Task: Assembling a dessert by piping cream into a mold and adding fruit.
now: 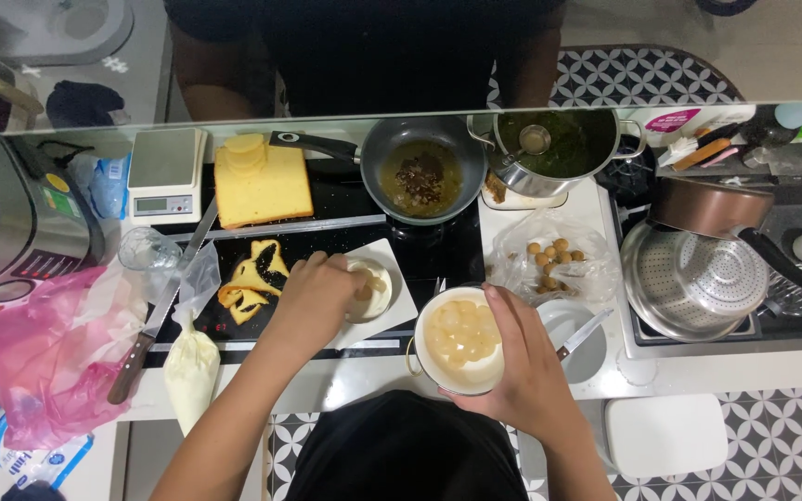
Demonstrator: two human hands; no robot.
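Observation:
My right hand grips a white bowl filled with pale peeled round fruits, held at the counter's front edge. My left hand reaches over a white square plate and pinches a small pale piece at a cream-topped round on it. Left of the plate lie yellow cake scraps with dark filling on the black cooktop.
A frying pan with dark bits, a steel pot with green liquid, a yellow cake slab, a scale, a knife, a piping bag, a pink plastic bag, a steel colander, a bag of small brown fruits.

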